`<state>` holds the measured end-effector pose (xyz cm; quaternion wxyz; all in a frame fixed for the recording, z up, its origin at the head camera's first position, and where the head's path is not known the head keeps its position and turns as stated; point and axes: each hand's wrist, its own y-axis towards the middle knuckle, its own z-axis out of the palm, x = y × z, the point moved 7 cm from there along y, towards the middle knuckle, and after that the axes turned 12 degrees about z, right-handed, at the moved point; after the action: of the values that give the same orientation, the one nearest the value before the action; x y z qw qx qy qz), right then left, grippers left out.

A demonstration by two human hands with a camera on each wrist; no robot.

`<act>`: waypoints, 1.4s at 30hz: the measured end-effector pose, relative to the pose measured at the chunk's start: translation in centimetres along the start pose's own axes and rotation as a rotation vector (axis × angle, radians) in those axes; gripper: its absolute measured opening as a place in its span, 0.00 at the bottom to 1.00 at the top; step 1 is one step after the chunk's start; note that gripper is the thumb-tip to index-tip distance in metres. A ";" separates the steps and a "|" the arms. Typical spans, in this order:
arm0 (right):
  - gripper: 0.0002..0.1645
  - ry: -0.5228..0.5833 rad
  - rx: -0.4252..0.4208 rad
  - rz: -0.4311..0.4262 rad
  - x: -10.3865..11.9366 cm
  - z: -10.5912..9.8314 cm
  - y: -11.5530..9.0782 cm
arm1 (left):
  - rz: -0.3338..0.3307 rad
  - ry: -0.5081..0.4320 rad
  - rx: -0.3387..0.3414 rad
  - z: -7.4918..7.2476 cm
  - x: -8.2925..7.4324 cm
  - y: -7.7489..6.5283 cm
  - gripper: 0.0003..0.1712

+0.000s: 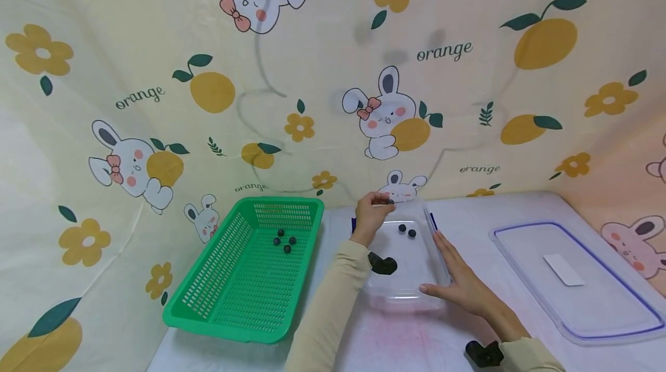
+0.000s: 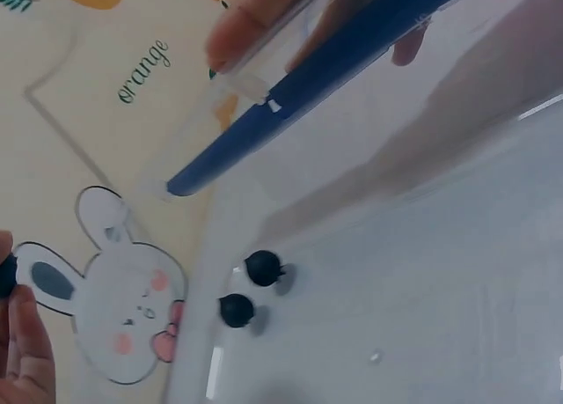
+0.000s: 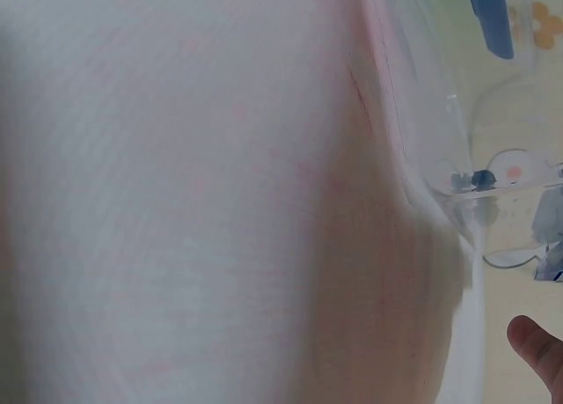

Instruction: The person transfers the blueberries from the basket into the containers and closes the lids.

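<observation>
In the head view my left hand (image 1: 370,218) pinches a dark blueberry (image 1: 390,202) over the far end of a clear plastic box (image 1: 406,298). The left wrist view shows the same blueberry (image 2: 7,276) between fingertips at the left edge. Two blueberries (image 1: 407,231) lie on the box floor near its far end. Against the box's right side, my right hand (image 1: 463,282) rests with fingers extended and thumb spread toward the near end. Its thumb (image 3: 532,342) shows in the right wrist view. A blue clip (image 2: 290,100) runs along the box rim.
To the left stands a green perforated basket (image 1: 239,326) with several blueberries (image 1: 284,240) inside. A clear lid with a blue seal (image 1: 614,334) lies at the right, bearing a white label (image 1: 563,269). A patterned cloth (image 1: 322,71) hangs behind the white table.
</observation>
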<state>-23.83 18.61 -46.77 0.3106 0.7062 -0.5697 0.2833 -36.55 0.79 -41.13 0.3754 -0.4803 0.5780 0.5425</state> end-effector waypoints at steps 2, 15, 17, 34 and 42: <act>0.68 -0.004 0.001 0.005 0.0 0.0 0.0 | -0.011 0.009 -0.024 0.3 0.6 -0.1 0.12; 0.68 0.011 0.004 0.011 -0.5 0.2 0.2 | -0.082 0.061 -0.074 1.6 4.4 -0.6 0.11; 0.68 0.011 0.006 0.013 -0.5 0.2 0.2 | -0.090 0.079 -0.062 1.9 4.6 -0.6 0.12; 0.68 0.023 -0.003 -0.027 -0.4 0.2 0.4 | -0.090 0.185 -0.046 3.5 5.8 -1.5 0.12; 0.69 0.022 -0.006 -0.014 -0.3 0.1 0.1 | -0.051 0.291 -0.028 3.8 7.2 -2.1 0.13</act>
<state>-24.02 18.70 -47.06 0.3210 0.7059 -0.5623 0.2871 -36.66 3.55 -49.07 0.2947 -0.5736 0.6061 0.4655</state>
